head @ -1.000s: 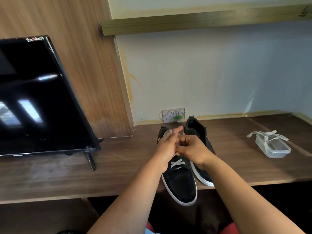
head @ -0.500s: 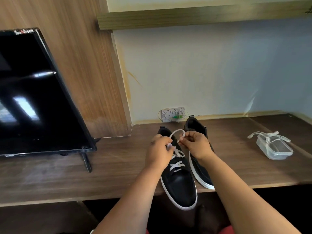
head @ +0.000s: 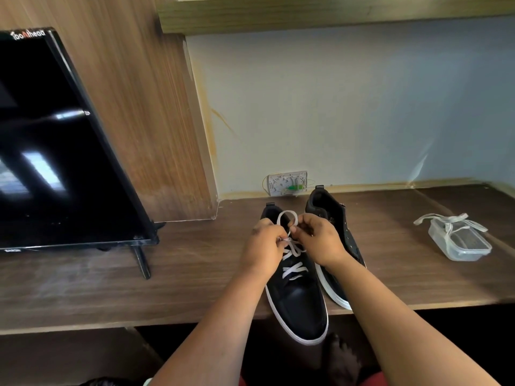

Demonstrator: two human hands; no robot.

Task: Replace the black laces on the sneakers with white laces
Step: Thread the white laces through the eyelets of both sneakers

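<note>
Hands lowered slightly since earlier frame: left hand (head: pixel 264 247) and right hand (head: pixel 316 238) both pinched on white lace (head: pixel 289 246), loop kept above left sneaker (head: pixel 295 285) at near desk (head: pixel 111 288) edge; right sneaker (head: pixel 334 218) beside it, unlaced.

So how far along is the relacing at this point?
Near sneaker: white lace crossed through the eyelets. In hand: left hand and right hand pinch that lace at the top, a loop raised, apparently tying. Left: the far sneaker shows no lace, and a spare lace lies on the container.
</note>
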